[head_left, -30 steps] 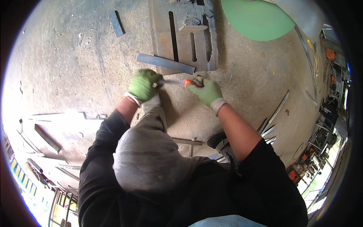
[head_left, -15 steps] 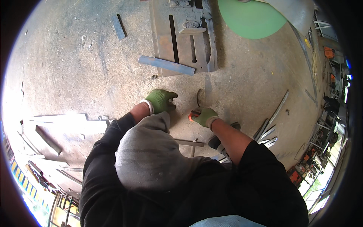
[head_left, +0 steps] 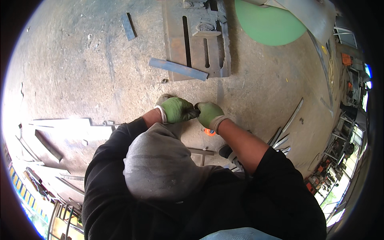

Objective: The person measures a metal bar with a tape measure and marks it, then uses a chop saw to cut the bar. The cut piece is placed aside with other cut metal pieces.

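My left hand (head_left: 176, 110), in a green work glove with a pale cuff, meets my right hand (head_left: 210, 114) low over the concrete floor. My right hand wears a matching green glove. The fingers of both are closed and drawn together at the tips. A small dark shape shows between them, too hidden to name. Just below my right wrist is a rounded orange object (head_left: 209, 132), partly covered by the glove; I cannot tell whether it hangs from the hand or lies on the floor. Ahead, a flat steel bar (head_left: 178, 69) lies across the corner of a slotted steel plate (head_left: 176, 44).
A short flat bar (head_left: 128, 27) lies far left, and a green disc-shaped surface (head_left: 269, 24) is far right. Metal strips (head_left: 281, 138) are on the right floor, lengths of steel (head_left: 62, 123) on the left. A grey hood (head_left: 160, 164) blocks the lower middle.
My right hand has moved up and left to meet my left hand, which has shifted slightly right and closed. The orange object, earlier at the right fingers, now shows below the wrist.
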The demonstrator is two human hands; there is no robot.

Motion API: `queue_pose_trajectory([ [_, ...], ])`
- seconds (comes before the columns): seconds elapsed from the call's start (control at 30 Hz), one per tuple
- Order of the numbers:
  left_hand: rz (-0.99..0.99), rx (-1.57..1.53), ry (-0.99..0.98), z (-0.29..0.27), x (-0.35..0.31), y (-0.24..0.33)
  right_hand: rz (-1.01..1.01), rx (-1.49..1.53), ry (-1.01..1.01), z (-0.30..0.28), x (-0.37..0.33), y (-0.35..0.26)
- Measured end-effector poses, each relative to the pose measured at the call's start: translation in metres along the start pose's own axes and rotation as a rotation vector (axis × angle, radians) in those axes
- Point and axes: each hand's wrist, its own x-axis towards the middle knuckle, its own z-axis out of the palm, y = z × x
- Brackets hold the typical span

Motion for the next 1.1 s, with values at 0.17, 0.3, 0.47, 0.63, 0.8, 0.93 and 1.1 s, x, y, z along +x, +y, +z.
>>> queue_pose_trajectory([
  [0.17,-0.042,-0.046,0.048,0.004,-0.004,-0.002,-0.018,-0.040,0.048,0.007,-0.002,0.006],
  [0.3,-0.204,-0.467,0.057,0.013,-0.007,-0.020,-0.006,-0.086,0.120,0.005,0.006,0.015],
  [0.47,-0.227,-1.201,0.156,0.025,-0.012,-0.044,0.184,0.266,0.218,-0.028,0.006,0.037],
  [0.63,-0.153,-1.512,0.176,0.035,-0.011,-0.049,0.350,0.758,0.213,-0.061,0.003,0.028],
  [0.8,-0.098,-1.617,0.169,0.038,-0.010,-0.050,0.102,1.370,0.373,-0.057,0.001,0.006],
  [0.93,0.014,-1.652,0.155,0.039,-0.009,-0.053,0.094,1.418,0.390,-0.050,0.001,0.003],
  [1.1,-0.021,-1.684,0.140,0.038,-0.008,-0.050,0.078,1.380,0.331,-0.048,-0.002,-0.001],
])
